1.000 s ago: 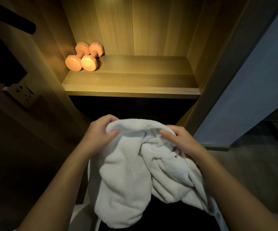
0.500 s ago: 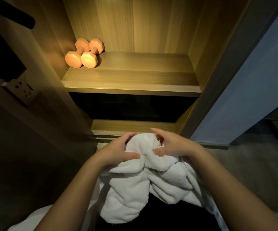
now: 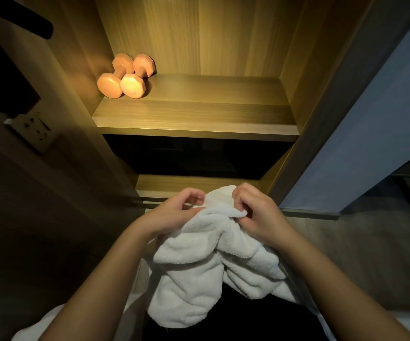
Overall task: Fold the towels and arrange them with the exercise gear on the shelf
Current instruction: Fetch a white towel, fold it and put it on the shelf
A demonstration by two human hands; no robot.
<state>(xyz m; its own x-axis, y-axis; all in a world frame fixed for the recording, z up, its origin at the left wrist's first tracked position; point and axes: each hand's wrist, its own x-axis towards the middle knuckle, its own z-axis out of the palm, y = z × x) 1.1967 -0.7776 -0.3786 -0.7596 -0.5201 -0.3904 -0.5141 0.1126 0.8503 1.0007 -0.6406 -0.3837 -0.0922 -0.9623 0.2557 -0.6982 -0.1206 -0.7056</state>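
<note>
We hold a bunched white terry-cloth towel point(image 3: 199, 267) before us, low in front of an open, warmly lit wooden cupboard point(image 3: 199, 33). Our left grip point(image 3: 174, 212) is closed on the towel's top, thumb laid on the cloth and fingers curled above it. Our right grip point(image 3: 258, 215) pinches a fold of the same top edge between thumb and bent fingers. The two grips are close together, and the rest of the towel hangs in two thick lobes between our forearms. On the light-brown wooden shelf point(image 3: 199, 119) above, two salmon-pink hexagonal-ended dumbbells point(image 3: 125, 78) lie side by side, touching, in the back left corner, well apart from the towel. A pale wall socket plate point(image 3: 30, 127) sits on the dark panel at left.
</note>
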